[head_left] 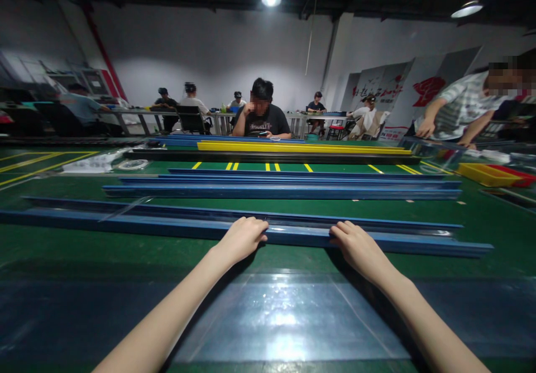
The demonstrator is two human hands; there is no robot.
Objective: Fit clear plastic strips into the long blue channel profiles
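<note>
Blue rail (167,225): long open channel, straight, lying crosswise on green surface (125,253), right end slightly nearer. Near wall gripped by left hand (246,234) and right hand (354,242).

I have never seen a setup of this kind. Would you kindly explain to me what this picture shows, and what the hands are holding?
There is no machine here: the two bare arms belong to a person wearing a head camera, which looks forward and down.

The left hand and the right hand both hold the nearest blue strip, a long channel, with fingers curled over its near wall.

It lies on a green table. Closer to the wearer is a shiny clear sheet. Beyond the held strip lie more blue strips, a black strip and a yellow strip. A yellow tray stands at the right.

Other people are in the background.
</note>
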